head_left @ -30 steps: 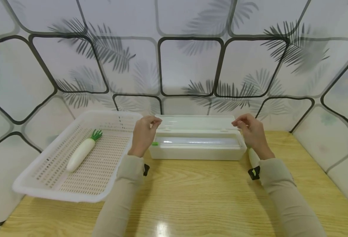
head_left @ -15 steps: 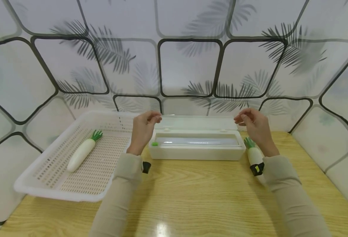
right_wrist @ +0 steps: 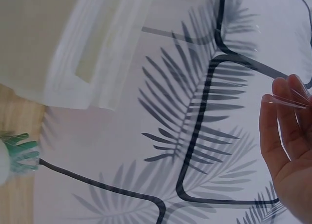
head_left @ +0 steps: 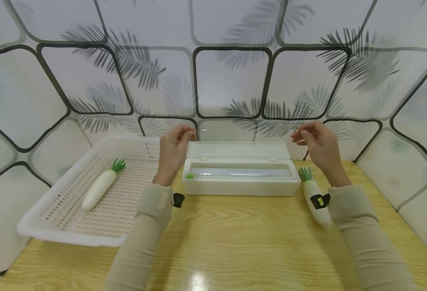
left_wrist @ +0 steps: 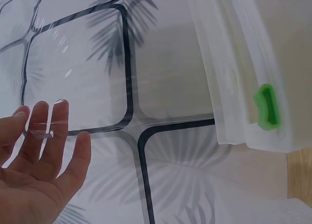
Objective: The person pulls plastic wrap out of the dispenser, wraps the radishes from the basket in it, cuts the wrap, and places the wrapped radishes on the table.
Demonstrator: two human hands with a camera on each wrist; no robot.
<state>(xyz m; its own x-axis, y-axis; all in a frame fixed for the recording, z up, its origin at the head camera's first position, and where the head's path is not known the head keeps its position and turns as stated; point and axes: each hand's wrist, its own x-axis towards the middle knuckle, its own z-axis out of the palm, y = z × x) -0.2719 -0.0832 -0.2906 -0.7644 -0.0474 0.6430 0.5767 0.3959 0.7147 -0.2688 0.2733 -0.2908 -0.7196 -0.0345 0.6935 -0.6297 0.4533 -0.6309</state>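
Left hand [head_left: 172, 152]: we see it pinching clear film [left_wrist: 68, 73]
Right hand [head_left: 321, 147]: pinching film too — fingertips close together
Box [head_left: 240, 188]: lid [head_left: 238, 150] raised (film glinting)

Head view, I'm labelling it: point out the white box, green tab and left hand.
White box [head_left: 240, 188], head view: front wall.
Green tab [head_left: 189, 176], head view: its middle.
Left hand [head_left: 171, 153], head view: middle, below the fingers.

Glossy clear film [left_wrist: 97, 63], shiny wood-grain table [head_left: 242, 242]

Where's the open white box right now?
In the head view, the white box sits on the table near centre, between the basket on the left and a radish on the right.
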